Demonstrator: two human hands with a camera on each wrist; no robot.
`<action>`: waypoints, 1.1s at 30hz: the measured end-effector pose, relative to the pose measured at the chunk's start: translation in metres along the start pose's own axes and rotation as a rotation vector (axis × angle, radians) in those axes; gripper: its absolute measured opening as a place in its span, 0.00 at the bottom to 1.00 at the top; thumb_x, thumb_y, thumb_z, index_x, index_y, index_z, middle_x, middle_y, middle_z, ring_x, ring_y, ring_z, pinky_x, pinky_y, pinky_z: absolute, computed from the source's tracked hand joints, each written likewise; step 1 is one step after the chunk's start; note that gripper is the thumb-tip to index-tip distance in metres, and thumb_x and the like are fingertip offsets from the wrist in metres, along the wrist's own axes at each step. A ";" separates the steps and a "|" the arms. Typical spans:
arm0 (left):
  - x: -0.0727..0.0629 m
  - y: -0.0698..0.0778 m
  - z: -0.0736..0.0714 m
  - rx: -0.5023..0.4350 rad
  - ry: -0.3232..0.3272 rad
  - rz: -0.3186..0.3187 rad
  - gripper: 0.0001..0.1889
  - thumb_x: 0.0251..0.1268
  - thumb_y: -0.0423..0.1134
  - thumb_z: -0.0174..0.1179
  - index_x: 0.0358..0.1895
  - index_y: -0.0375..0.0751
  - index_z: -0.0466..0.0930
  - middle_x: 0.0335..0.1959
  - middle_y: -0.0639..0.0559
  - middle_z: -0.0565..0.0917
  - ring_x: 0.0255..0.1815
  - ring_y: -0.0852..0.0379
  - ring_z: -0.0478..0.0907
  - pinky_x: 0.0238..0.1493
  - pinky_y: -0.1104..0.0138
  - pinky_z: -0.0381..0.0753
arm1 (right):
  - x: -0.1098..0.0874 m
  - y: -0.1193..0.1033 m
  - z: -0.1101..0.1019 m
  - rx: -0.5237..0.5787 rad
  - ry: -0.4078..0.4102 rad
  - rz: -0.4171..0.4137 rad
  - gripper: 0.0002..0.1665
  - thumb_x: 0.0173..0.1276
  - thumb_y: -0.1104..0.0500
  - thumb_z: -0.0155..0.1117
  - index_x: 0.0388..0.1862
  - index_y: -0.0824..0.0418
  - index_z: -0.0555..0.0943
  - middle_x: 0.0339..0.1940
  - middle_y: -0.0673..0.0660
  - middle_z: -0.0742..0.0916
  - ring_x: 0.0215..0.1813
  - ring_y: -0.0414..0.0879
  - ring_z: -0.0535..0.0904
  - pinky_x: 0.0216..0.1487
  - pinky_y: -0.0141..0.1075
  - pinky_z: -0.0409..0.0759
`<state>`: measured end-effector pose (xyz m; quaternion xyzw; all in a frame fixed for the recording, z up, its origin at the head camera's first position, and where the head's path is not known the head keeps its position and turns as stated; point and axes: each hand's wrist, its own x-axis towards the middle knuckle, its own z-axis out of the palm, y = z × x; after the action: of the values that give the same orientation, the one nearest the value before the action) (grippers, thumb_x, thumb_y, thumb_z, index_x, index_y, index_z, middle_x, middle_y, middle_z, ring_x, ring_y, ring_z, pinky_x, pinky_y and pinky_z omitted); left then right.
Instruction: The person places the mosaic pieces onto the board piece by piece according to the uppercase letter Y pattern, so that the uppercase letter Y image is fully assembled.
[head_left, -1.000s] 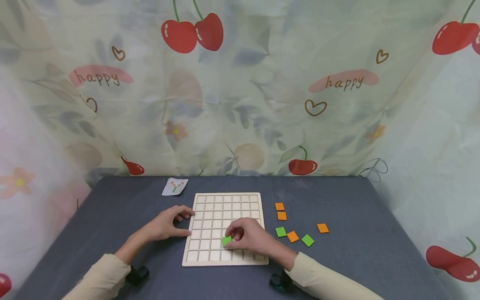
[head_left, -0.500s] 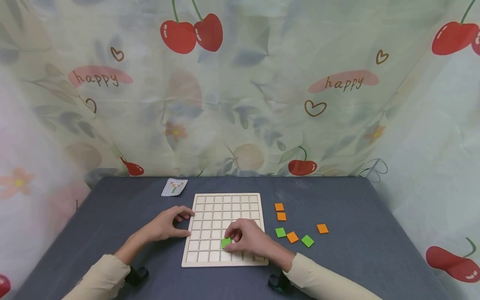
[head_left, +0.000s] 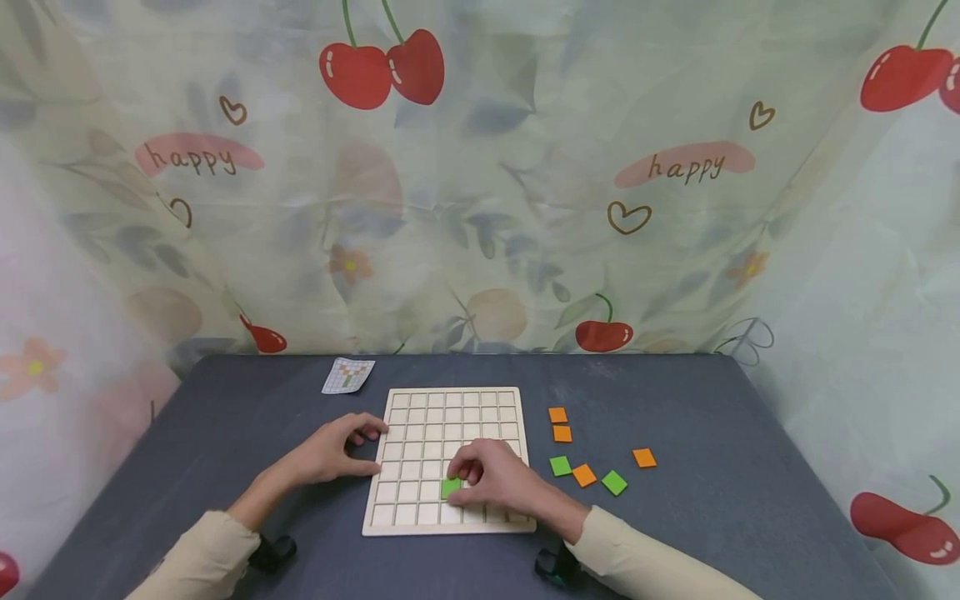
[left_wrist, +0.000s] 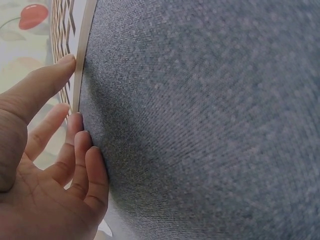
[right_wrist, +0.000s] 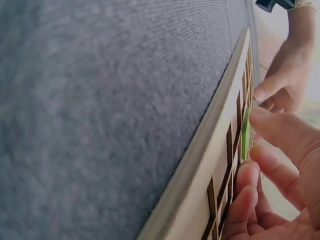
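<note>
Tile (head_left: 449, 490), flat, square and bright green, is pinched in my right hand (head_left: 495, 475) at the pale board (head_left: 412, 451), six o'clock from centre. Dark grooves grid the wood-like face. My left hand (head_left: 327, 451) touches the nine o'clock edge, thumb and fingers apart. Orange squares (head_left: 584, 476) and green squares (head_left: 614, 482) lie towards three o'clock on the dark, woven tabletop (head_left: 675, 533).

On my feed, a dark tabletop (head_left: 712, 425) lies before a pale curtain (head_left: 555, 250) printed with red cherries (head_left: 356, 77), brown hearts (head_left: 629, 218) and "happy" on pink patches (head_left: 198, 155); near the tabletop's far right corner I make out thin loops (head_left: 746, 341), cord or print unclear.
</note>
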<state>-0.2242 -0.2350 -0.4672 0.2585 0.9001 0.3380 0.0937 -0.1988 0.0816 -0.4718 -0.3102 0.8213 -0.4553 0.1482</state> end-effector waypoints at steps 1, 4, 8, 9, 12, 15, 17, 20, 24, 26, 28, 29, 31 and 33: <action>0.000 0.000 0.000 0.000 0.001 0.000 0.28 0.60 0.43 0.75 0.61 0.38 0.78 0.51 0.48 0.78 0.50 0.47 0.76 0.53 0.48 0.74 | 0.000 0.000 -0.001 0.012 -0.005 -0.001 0.12 0.59 0.60 0.81 0.39 0.59 0.88 0.32 0.53 0.85 0.32 0.40 0.78 0.37 0.33 0.77; 0.000 0.001 0.000 -0.005 0.000 -0.004 0.27 0.60 0.43 0.75 0.61 0.38 0.78 0.51 0.48 0.78 0.50 0.47 0.76 0.53 0.48 0.74 | -0.003 0.002 -0.004 0.045 -0.026 -0.011 0.12 0.59 0.61 0.80 0.41 0.60 0.88 0.34 0.54 0.86 0.33 0.41 0.79 0.38 0.33 0.78; 0.000 0.002 0.000 -0.009 -0.005 -0.011 0.27 0.61 0.42 0.75 0.61 0.38 0.78 0.51 0.48 0.78 0.50 0.47 0.76 0.53 0.48 0.74 | -0.007 0.004 -0.013 0.062 -0.038 -0.034 0.12 0.61 0.62 0.79 0.43 0.62 0.88 0.35 0.54 0.86 0.35 0.43 0.80 0.39 0.35 0.79; 0.000 0.002 -0.001 -0.009 -0.006 -0.012 0.27 0.61 0.42 0.75 0.61 0.38 0.78 0.51 0.48 0.78 0.50 0.47 0.76 0.53 0.48 0.74 | -0.008 0.005 -0.016 0.061 -0.038 -0.037 0.12 0.62 0.62 0.78 0.43 0.61 0.87 0.35 0.53 0.86 0.35 0.43 0.80 0.39 0.35 0.79; 0.000 0.002 -0.001 -0.005 -0.006 -0.015 0.27 0.61 0.42 0.75 0.61 0.38 0.78 0.51 0.48 0.78 0.50 0.47 0.76 0.53 0.48 0.74 | -0.012 0.008 -0.024 0.056 -0.035 -0.046 0.12 0.63 0.61 0.77 0.44 0.62 0.87 0.34 0.50 0.86 0.35 0.43 0.80 0.39 0.36 0.79; 0.000 0.002 -0.002 -0.003 -0.005 -0.015 0.27 0.61 0.43 0.75 0.61 0.38 0.78 0.51 0.47 0.78 0.50 0.47 0.76 0.53 0.47 0.74 | -0.018 0.011 -0.033 0.055 -0.035 -0.046 0.14 0.64 0.59 0.77 0.46 0.62 0.87 0.35 0.51 0.86 0.36 0.43 0.81 0.40 0.36 0.80; 0.000 0.002 -0.002 -0.003 -0.004 -0.014 0.27 0.61 0.43 0.75 0.61 0.38 0.78 0.51 0.47 0.78 0.50 0.47 0.76 0.53 0.47 0.74 | -0.022 0.013 -0.039 0.056 -0.034 -0.049 0.15 0.64 0.58 0.77 0.47 0.63 0.87 0.37 0.53 0.86 0.37 0.44 0.81 0.41 0.37 0.80; 0.001 0.001 -0.001 -0.001 -0.005 -0.010 0.27 0.61 0.43 0.75 0.61 0.38 0.78 0.51 0.48 0.78 0.50 0.47 0.76 0.53 0.48 0.74 | -0.029 0.017 -0.049 0.062 -0.036 -0.043 0.16 0.65 0.58 0.76 0.48 0.64 0.86 0.38 0.57 0.86 0.38 0.45 0.80 0.41 0.37 0.80; 0.001 0.000 -0.001 0.000 -0.011 -0.007 0.27 0.61 0.43 0.75 0.61 0.38 0.78 0.51 0.48 0.78 0.50 0.48 0.76 0.53 0.49 0.74 | -0.041 0.024 -0.062 0.058 -0.031 -0.043 0.16 0.66 0.58 0.76 0.48 0.65 0.85 0.39 0.57 0.85 0.37 0.45 0.80 0.40 0.36 0.79; 0.001 0.000 -0.001 -0.001 -0.014 -0.006 0.27 0.61 0.43 0.75 0.61 0.38 0.77 0.51 0.48 0.78 0.50 0.47 0.76 0.53 0.48 0.74 | -0.046 0.027 -0.067 0.049 -0.024 -0.047 0.16 0.66 0.57 0.75 0.48 0.65 0.85 0.38 0.57 0.85 0.37 0.45 0.80 0.39 0.36 0.80; 0.001 0.001 -0.002 -0.002 -0.015 -0.006 0.27 0.61 0.43 0.75 0.61 0.38 0.77 0.51 0.47 0.78 0.50 0.47 0.76 0.53 0.48 0.74 | -0.051 0.031 -0.072 0.042 -0.019 -0.042 0.15 0.66 0.58 0.75 0.48 0.64 0.86 0.38 0.55 0.85 0.37 0.46 0.81 0.39 0.36 0.80; 0.001 0.001 -0.002 -0.002 -0.016 -0.007 0.27 0.61 0.43 0.75 0.61 0.38 0.77 0.51 0.47 0.78 0.50 0.47 0.76 0.53 0.48 0.74 | -0.054 0.033 -0.075 0.039 -0.016 -0.034 0.15 0.66 0.57 0.75 0.48 0.64 0.86 0.39 0.55 0.86 0.38 0.46 0.82 0.39 0.37 0.81; 0.001 0.001 -0.003 -0.003 -0.017 -0.007 0.27 0.61 0.43 0.75 0.61 0.38 0.77 0.51 0.47 0.78 0.50 0.47 0.76 0.53 0.48 0.74 | -0.059 0.037 -0.079 0.035 -0.012 -0.025 0.14 0.67 0.58 0.75 0.47 0.64 0.86 0.39 0.55 0.85 0.38 0.47 0.82 0.39 0.37 0.81; 0.001 0.001 -0.003 -0.003 -0.017 -0.007 0.27 0.61 0.43 0.75 0.61 0.38 0.77 0.51 0.47 0.78 0.50 0.47 0.76 0.53 0.48 0.74 | -0.064 0.040 -0.083 0.027 -0.005 -0.010 0.13 0.67 0.58 0.75 0.47 0.63 0.86 0.40 0.55 0.86 0.38 0.47 0.82 0.40 0.37 0.81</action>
<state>-0.2253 -0.2352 -0.4641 0.2579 0.8997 0.3367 0.1031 -0.2086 0.1934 -0.4633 -0.3136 0.8131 -0.4663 0.1521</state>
